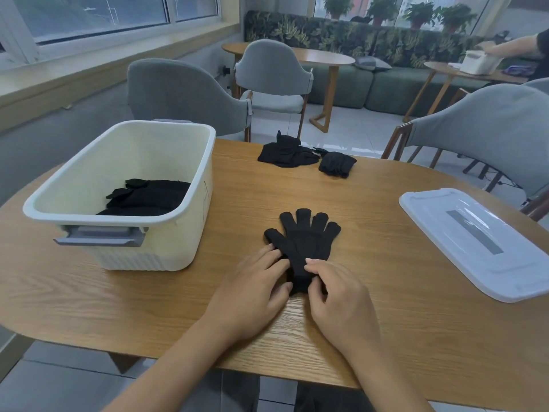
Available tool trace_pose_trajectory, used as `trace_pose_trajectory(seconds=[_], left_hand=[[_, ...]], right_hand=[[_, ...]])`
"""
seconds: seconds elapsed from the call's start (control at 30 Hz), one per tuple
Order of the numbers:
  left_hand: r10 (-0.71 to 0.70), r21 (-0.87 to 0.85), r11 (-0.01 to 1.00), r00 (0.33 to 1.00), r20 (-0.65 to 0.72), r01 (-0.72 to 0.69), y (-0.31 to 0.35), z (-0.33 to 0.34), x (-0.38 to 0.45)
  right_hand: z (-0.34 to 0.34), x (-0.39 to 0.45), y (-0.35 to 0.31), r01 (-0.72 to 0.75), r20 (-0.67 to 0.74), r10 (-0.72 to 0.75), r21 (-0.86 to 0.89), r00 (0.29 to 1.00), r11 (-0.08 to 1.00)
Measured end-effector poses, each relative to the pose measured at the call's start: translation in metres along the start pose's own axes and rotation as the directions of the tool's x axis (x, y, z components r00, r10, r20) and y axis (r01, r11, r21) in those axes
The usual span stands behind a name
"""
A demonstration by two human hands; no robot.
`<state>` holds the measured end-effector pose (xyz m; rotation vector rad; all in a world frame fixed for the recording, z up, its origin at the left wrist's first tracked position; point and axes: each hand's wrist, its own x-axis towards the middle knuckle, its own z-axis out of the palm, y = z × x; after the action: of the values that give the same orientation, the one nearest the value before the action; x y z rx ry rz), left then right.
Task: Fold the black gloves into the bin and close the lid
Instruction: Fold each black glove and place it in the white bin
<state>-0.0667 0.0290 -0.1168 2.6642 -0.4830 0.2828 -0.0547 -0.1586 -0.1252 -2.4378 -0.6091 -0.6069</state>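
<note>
Oak-grained wood makes up the rounded tabletop (386, 307), which carries everything. Largest on it is the cream bin (190, 233), standing open toward the left edge with a grey latch handle on its near wall; several folded black gloves (148, 197) lie stacked on its floor. Toward the right edge rests the translucent white lid (475, 242), lying flat, well apart from the bin. Near the far edge sits a loose heap of black gloves (286, 154), with a smaller bundle (337, 163) touching it on the right. Close to the near edge, at the middle, a single black glove (306, 242) lies flat, its fingers spread and pointing away from the person, its cuff toward them. The left hand (255, 289) lies with fingers nearly straight, their tips pressing on the glove's thumb side and cuff edge. The right hand (335, 295) has its fingers curled, thumb and fingertips pinching the cuff end of the same glove.
</note>
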Motion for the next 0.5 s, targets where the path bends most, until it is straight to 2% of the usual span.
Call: trace_pose_trajectory(seconds=[0.13, 0.3, 0.43, 0.5], left_hand=[[-0.008, -0.008, 1.000, 1.000, -0.018, 0.007, 0.0024, -0.0041, 0.0003], [-0.094, -0.073, 0.993, 0.996, -0.008, 0.093, 0.0023, -0.0024, -0.0034], [-0.152, -0.194, 0.973, 0.977, -0.149, 0.122, 0.0038, -0.0049, -0.0027], [-0.153, -0.193, 0.974, 0.971, -0.186, 0.117, 0.0069, -0.0051, 0.0005]], right_hand=[[0.0014, 0.0007, 0.0010, -0.005, 0.032, 0.005, -0.011, 0.999, 1.000], [-0.0014, 0.0004, -0.0012, -0.032, 0.073, 0.031, 0.011, 0.997, 0.999], [-0.0026, 0.0009, -0.0022, -0.082, 0.082, 0.079, 0.041, 0.994, 0.996], [-0.0025, 0.0015, -0.0015, -0.087, 0.074, 0.084, 0.040, 0.994, 0.995]])
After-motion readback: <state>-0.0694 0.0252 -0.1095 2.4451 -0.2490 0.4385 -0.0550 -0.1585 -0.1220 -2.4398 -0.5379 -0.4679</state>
